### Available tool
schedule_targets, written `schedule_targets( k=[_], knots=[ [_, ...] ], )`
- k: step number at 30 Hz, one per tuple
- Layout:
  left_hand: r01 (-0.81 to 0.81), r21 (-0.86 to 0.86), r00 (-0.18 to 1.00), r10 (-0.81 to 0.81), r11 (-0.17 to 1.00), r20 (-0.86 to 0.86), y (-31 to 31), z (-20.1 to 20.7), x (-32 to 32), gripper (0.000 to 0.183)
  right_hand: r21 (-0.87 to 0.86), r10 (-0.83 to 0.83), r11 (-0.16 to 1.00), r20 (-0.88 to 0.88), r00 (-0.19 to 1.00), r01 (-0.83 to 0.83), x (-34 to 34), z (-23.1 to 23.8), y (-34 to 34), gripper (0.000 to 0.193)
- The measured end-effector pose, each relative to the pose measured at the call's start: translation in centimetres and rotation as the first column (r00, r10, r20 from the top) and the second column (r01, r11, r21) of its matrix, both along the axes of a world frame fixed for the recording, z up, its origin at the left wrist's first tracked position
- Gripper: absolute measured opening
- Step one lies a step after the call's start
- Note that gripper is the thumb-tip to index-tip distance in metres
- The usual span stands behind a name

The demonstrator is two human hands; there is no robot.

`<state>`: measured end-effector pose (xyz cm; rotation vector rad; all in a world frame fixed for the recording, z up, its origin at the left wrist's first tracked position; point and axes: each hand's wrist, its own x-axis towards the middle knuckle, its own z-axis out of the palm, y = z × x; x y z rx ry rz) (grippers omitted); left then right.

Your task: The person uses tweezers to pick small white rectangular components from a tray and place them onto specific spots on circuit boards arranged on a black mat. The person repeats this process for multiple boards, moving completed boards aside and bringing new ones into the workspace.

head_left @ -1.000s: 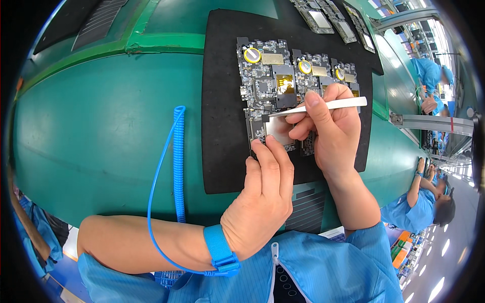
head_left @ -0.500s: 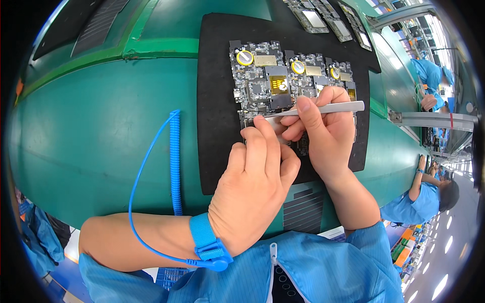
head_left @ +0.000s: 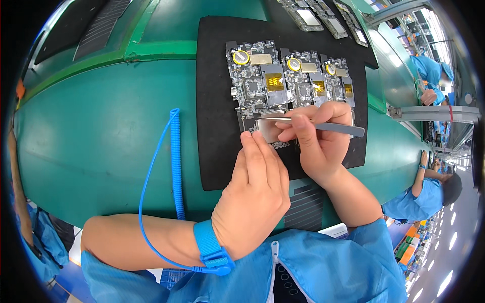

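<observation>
A row of circuit boards lies on a black mat (head_left: 214, 111). The leftmost circuit board (head_left: 252, 89) carries a yellow-rimmed coin cell (head_left: 241, 57), an amber film square (head_left: 274, 82) and a silver metal plate (head_left: 269, 135) on its lower part. Pinched in my right hand (head_left: 326, 146) are metal tweezers (head_left: 339, 129), whose tips point left just over the plate's upper edge; whether they touch is unclear. My left hand (head_left: 255, 194) has its fingers stretched out, the fingertips resting at the board's lower left edge. My right hand partly covers the boards beside it.
A blue strap (head_left: 208, 242) on my left wrist joins a coiled blue cord (head_left: 176, 166) on the green table (head_left: 101, 141). More circuit boards (head_left: 305, 17) lie at the far right. Metal rails (head_left: 429, 113) run along the right, with co-workers in blue beyond.
My left hand has drawn back toward me and its fingers have straightened, uncovering the metal plate. The tweezers have tilted, their tips pulling slightly apart from my left fingertips. An arm shows at far left.
</observation>
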<state>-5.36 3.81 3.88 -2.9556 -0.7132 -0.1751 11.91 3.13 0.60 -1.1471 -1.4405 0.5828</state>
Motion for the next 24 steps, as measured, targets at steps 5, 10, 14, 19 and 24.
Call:
schedule_targets(
  k=[5, 10, 14, 19, 24],
  knots=[
    [0.0, 0.017, 0.999, -0.001, 1.0, 0.04, 0.1, 0.1, -0.1, 0.037, 0.045, -0.031, 0.999, 0.011, 0.999, 0.031, -0.9, -0.3, 0.1, 0.021],
    [0.014, 0.035, 0.999, -0.016, 0.999, 0.044, 0.2, 0.1, -0.2, 0.037, 0.091, -0.072, 0.994, 0.217, 0.974, 0.053, -0.4, -0.7, 0.1, 0.022],
    [0.031, -0.066, 0.996, -0.025, 0.997, 0.081, 0.5, 0.7, 0.0, 0.038, 0.069, -0.055, 0.997, 0.164, 0.985, 0.044, -0.1, -0.5, -0.3, 0.022],
    [0.628, -0.778, 0.778, -0.006, -0.004, 0.628, 2.6, 5.7, -0.1, 0.042, -0.11, -0.111, 0.991, -0.342, 0.933, 0.078, 0.3, 0.7, 0.2, 0.023],
    [0.814, 0.236, 0.294, 0.728, -0.531, 0.62, -6.6, 8.9, -2.0, 0.093, -0.161, -0.096, 0.987, -0.453, 0.886, 0.024, 0.0, 1.2, 0.7, 0.022]
  ],
)
